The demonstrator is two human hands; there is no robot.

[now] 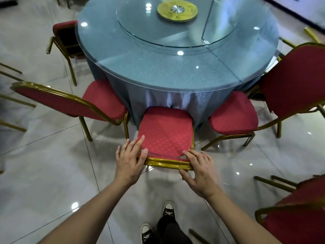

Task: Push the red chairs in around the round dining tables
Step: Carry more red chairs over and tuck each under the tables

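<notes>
Glossy pale grey floor tiles [52, 164] are reflecting ceiling lights around a round dining table [158, 71], which is wearing a blue-grey tablecloth [158, 103] under a glass top. A glass turntable [175, 32] is sitting on the table, with a yellow disc [177, 10] at its centre. A person, seen from above, is standing behind the middle red chair [165, 136], whose seat front is touching the hanging cloth. The left hand [129, 161] is lying over the left end of the gold top rail [167, 162], fingers straight on the red padding, thumb across the rail. The right hand [198, 170] is pinching the right end, fingers over the top and thumb beneath. A left red chair [98, 101] and a right red chair [233, 117] are standing angled on either side, seats near the cloth. Black sneakers [168, 211] are showing below.
</notes>
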